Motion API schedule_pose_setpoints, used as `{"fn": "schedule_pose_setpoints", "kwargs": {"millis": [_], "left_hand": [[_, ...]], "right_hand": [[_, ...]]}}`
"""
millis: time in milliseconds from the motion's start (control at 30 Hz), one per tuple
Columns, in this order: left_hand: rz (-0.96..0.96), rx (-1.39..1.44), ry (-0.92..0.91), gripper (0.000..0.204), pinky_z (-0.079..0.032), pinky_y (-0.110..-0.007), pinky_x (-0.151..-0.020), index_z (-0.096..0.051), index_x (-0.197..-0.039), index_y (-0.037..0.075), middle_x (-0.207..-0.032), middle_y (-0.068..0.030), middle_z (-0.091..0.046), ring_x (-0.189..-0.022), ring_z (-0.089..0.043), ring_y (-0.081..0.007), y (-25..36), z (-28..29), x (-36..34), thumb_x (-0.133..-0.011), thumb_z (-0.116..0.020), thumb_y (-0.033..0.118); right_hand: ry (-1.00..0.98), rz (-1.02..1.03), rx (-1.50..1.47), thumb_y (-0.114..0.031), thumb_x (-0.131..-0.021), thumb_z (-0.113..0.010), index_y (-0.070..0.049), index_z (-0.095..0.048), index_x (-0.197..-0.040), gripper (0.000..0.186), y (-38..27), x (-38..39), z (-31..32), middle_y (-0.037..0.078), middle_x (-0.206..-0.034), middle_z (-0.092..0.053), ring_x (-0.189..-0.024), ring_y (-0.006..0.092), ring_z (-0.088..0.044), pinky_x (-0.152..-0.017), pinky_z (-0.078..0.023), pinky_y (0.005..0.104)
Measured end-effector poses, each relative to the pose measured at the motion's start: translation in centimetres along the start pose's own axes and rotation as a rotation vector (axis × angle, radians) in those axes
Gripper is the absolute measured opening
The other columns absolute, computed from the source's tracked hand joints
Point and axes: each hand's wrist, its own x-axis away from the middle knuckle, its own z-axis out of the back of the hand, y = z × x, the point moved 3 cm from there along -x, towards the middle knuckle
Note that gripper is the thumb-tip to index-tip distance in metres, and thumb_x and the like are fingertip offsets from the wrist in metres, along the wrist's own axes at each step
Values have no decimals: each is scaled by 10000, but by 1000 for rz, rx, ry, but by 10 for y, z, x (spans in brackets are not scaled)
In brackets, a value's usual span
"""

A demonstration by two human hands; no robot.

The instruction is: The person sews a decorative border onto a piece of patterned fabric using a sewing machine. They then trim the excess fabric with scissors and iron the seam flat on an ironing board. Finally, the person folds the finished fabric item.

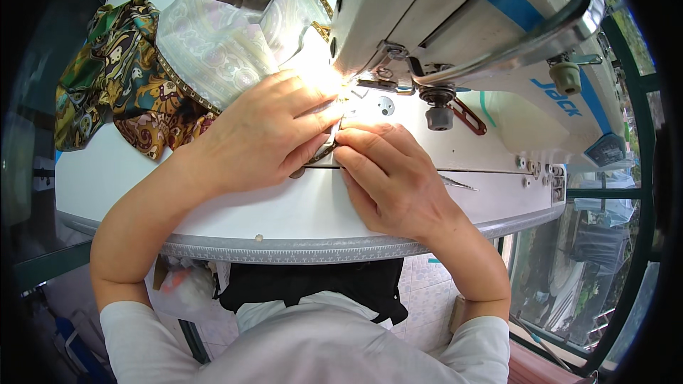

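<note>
Fabric (220, 50), dark-patterned on one face and pale grey on the other, is spread in a loose heap on a white sewing table (292, 213); most of it is set forward and to the left of the hands, while a narrow dark edge (326, 153) of it is held between them, just in front of the sewing machine (441, 21); the nearest part of the machine is washed out by glare.

The heap is laid aslant, its long axis running from lower left to upper right; the left hand (281, 128) is placed nearer to it, the right hand (388, 171) farther off; the held edge is reached about equally by both. That edge is also slanted, its long axis rising from the near left toward the bright area under the machine head, and its far end is pointed there.

By the left hand, fingers bunched forward and thumb drawn in, the edge appears to be pinched; by the right, it is pinched between thumb and bent fingers; whether the fingertips are touching each other cannot be told.

Beside the right hand, metal tweezers (461, 184) are partly covered; beyond them is laid a reddish-brown slotted piece (469, 118); along the table's front, a measuring strip (306, 249) is fixed.
</note>
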Motion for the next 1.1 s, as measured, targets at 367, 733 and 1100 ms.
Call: {"fn": "schedule_pose_setpoints", "kwargs": {"millis": [367, 733, 1100], "left_hand": [[12, 12, -27, 372, -471, -459, -979, -665, -1213, 28, -1215, -144, -636, -1090, -598, -349, 0, -1, 0, -844, -699, 57], [15, 2, -5, 338, -468, -458, -997, -677, -1192, 28, -1217, -153, -638, -1121, -596, -359, 0, -1, -1, -858, -698, 71], [18, -15, 9, 339, -469, -459, -999, -672, -1190, 23, -1218, -153, -634, -1126, -592, -355, 0, 0, -1, -859, -707, 87]], "right_hand": [[11, -7, -24, 11, -741, -672, 39, -617, -1005, 271, -1, 0, 1, 128, -1079, -626, -967, 277, -623, -832, -499, 382], [17, -12, -10, 9, -745, -673, 44, -622, -1012, 274, 0, -1, 0, 128, -1084, -630, -985, 279, -627, -847, -500, 385], [9, -33, 10, 7, -774, -672, 27, -627, -1022, 252, 0, -1, -1, 119, -1095, -635, -1025, 286, -626, -870, -499, 378]]}}
